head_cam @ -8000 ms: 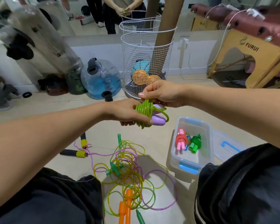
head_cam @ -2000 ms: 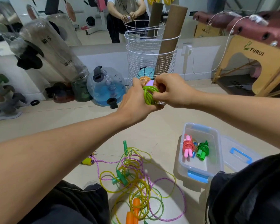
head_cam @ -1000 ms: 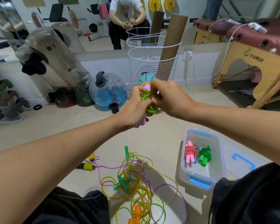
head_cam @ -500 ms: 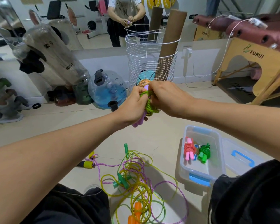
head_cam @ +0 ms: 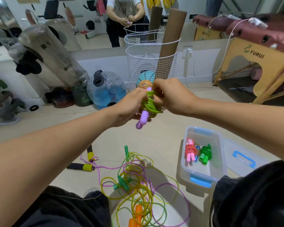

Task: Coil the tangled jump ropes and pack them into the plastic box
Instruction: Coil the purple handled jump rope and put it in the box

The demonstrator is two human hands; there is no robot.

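The green coil (head_cam: 150,105) is gripped in the left hand (head_cam: 129,106) and pinched by the right hand (head_cam: 169,95). The loose end is best tucked tight before transfer to the box (head_cam: 203,177), below the right hand.

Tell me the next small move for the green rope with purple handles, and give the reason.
Probably tuck the loose end and lower the bundle into the plastic box. The green rope already looks wound round its purple handles, gripped by both the left hand and right hand. The box stands open with two coiled ropes at its far end and bare floor in front of them.
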